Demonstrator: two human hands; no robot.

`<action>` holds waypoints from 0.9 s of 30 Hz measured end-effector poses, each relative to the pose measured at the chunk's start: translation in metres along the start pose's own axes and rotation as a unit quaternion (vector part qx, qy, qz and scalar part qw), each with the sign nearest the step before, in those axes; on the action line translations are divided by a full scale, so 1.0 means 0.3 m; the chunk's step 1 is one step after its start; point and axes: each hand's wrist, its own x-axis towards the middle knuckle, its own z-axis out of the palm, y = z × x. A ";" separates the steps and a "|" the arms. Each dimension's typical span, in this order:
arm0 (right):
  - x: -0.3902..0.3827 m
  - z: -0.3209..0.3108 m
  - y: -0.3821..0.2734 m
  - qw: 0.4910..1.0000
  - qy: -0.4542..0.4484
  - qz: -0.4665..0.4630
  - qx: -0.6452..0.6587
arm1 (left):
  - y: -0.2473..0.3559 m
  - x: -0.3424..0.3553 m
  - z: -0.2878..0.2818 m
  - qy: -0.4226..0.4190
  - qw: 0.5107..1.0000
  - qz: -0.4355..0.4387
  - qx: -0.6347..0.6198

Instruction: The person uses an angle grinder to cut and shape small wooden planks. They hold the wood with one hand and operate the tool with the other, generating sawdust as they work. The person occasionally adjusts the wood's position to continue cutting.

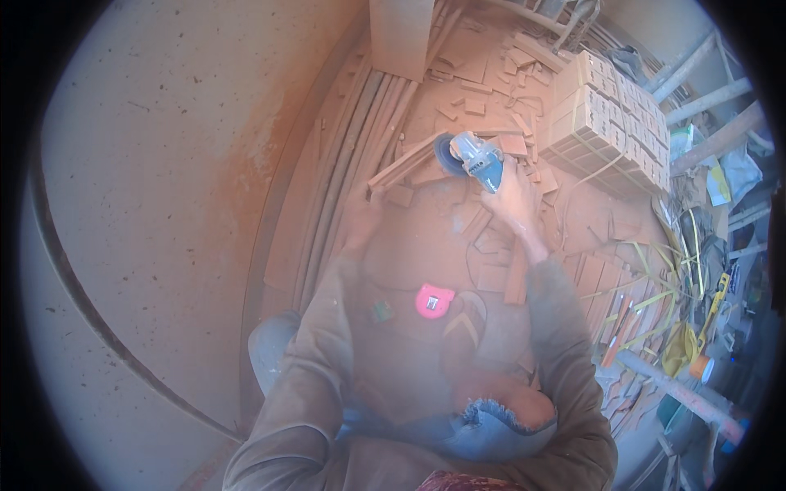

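My right hand point(512, 196) grips a blue and silver angle grinder point(483, 164) whose dark disc point(448, 153) meets the far part of a long, narrow terracotta tile strip point(409, 159). My left hand point(364, 214), hazy with dust, is closed at the near-left end of that strip, holding it. A pink tape measure point(432, 301) lies on the dusty floor point(393, 254) below, beside my sandalled foot point(463, 327), with a small green object point(382, 311) to its left.
A strapped stack of boxes point(610, 119) stands at right, before metal poles point(712, 94). Tile offcuts point(475, 105) litter the floor. Long strips point(360, 114) run along the plain wall point(147, 204) at left. Loose tiles, yellow straps and a yellow level point(712, 315) lie at lower right.
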 end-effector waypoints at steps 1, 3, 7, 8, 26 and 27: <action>0.009 -0.011 -0.015 1.000 -0.002 -0.007 -0.013 | -0.003 -0.002 -0.003 0.003 1.000 0.016 0.016; 0.029 -0.019 -0.028 0.999 -0.003 -0.024 -0.045 | 0.013 -0.011 0.001 0.011 0.999 0.032 0.022; 0.070 -0.031 -0.051 0.992 -0.010 -0.061 -0.111 | 0.113 -0.002 -0.030 0.013 0.992 0.077 0.097; 0.074 -0.033 -0.059 0.990 -0.014 -0.068 -0.125 | 0.132 0.007 -0.042 0.008 0.985 0.100 0.144; 0.123 0.008 -0.095 0.989 -0.060 -0.066 -0.119 | 0.163 0.060 -0.149 -0.010 0.951 0.220 0.215; 0.122 0.007 -0.094 0.989 -0.056 -0.064 -0.121 | 0.165 0.061 -0.151 -0.009 0.950 0.224 0.216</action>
